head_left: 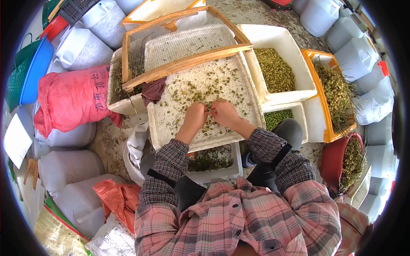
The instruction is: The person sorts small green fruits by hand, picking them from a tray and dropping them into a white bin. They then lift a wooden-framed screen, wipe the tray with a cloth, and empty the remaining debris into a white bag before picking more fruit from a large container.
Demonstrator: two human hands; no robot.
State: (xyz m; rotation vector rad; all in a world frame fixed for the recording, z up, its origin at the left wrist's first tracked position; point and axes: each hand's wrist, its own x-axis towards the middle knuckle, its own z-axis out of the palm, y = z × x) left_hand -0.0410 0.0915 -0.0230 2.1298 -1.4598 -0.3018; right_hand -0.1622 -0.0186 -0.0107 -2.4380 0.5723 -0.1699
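Note:
My left hand [196, 118] and my right hand [225, 113] meet over a white foam board [171, 128], fingertips pinched close together. A small green-brown pod [208, 109] seems to be between them, largely covered by the fingers. Loose pods [200, 89] and bits of husk lie scattered over the board, thickest just beyond my hands. At the board's far end rests a wood-framed wire mesh screen [188, 64]. A dark maroon cloth [153, 91] lies at the board's left edge.
On the right are a foam box of yellowish pods [274, 70], a smaller box of green seeds [278, 119], an orange-edged box of stalks [335, 94] and a red basin [335, 164]. A tray [213, 175] sits below the board. Left stands a pink sack [74, 98].

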